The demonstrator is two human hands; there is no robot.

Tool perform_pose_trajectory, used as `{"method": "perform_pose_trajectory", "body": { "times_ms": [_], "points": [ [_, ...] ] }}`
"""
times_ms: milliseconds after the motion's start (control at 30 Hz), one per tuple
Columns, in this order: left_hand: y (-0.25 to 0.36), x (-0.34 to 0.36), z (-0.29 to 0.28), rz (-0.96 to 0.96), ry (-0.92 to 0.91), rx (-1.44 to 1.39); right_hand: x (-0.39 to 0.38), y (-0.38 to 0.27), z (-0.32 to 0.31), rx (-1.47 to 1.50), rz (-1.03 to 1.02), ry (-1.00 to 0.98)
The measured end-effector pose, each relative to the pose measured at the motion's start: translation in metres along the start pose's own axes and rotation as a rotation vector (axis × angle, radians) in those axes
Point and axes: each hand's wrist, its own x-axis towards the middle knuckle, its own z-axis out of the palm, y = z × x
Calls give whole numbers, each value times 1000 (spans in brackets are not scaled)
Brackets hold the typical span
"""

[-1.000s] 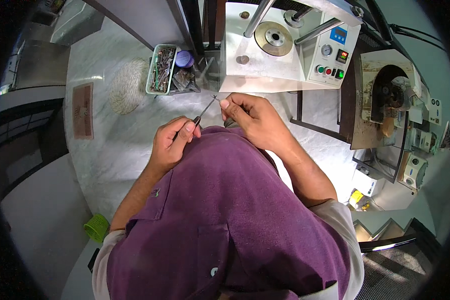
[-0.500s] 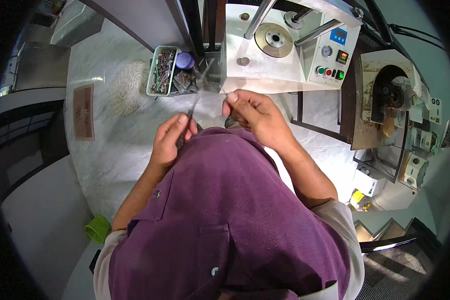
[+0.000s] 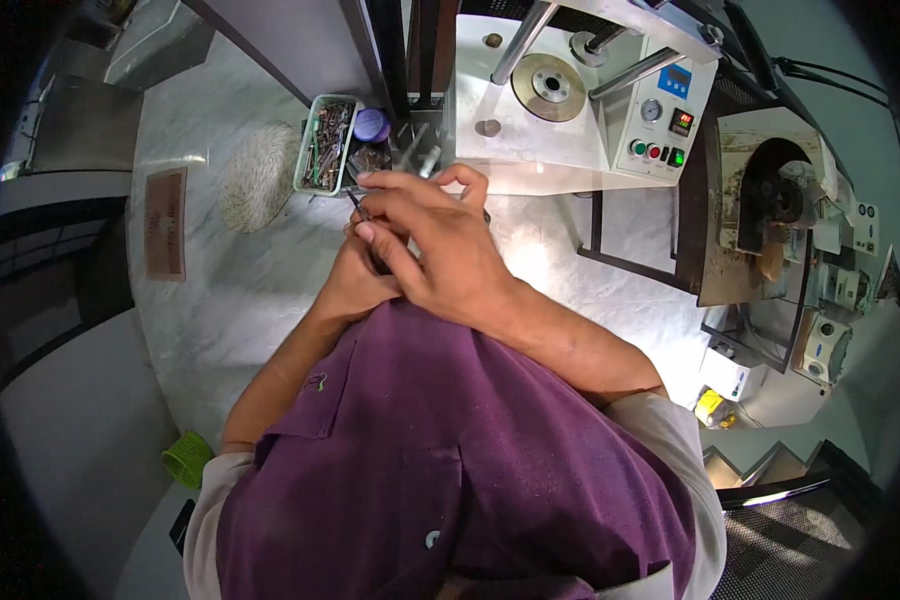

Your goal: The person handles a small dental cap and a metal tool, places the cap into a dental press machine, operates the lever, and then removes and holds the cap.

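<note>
My left hand (image 3: pixel 355 275) is closed in front of my body, mostly covered by the other hand. A slim dark metal tool (image 3: pixel 356 205) shows at its fingers; its exact kind is hidden. Reaching across from the right, my right hand (image 3: pixel 440 245) lies over the left, with bent fingers and thumb closed around the tool's visible end. Just beyond the hands stands a pale green tray (image 3: pixel 298 172) filled with many small metal pieces and slim tools. Beside that is a purple round-lidded container (image 3: pixel 371 125).
A white press machine (image 3: pixel 530 175) with a round metal plate (image 3: pixel 550 86) and a control panel stands ahead. To its right is a worn, open-fronted machine (image 3: pixel 735 180). A woven round mat (image 3: pixel 255 180) lies on the marble-like surface, and a green basket (image 3: pixel 187 460) sits lower left.
My right hand has moved left and down over my left hand, closing at the tool. The tool, earlier pointing up from the left hand, is now largely covered.
</note>
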Motion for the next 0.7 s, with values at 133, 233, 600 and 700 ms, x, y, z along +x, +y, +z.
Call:
{"method": "perform_pose_trajectory", "body": {
  "times_ms": [133, 233, 600, 700],
  "points": [
    [-8, -3, 2, 84, 68, 158, 1, -7, 3, -153, -103, -70],
    [1, 3, 2, 165, 143, 320, 7, -14, 0, -209, -102, 21],
    [-4, 4, -34, -419, 12, -1033, -3, 30, 17, -180, -193, -237],
    [17, -6, -31, -423, 28, -879, -7, 21, 21, -167, -229, -215]
  ]
}}
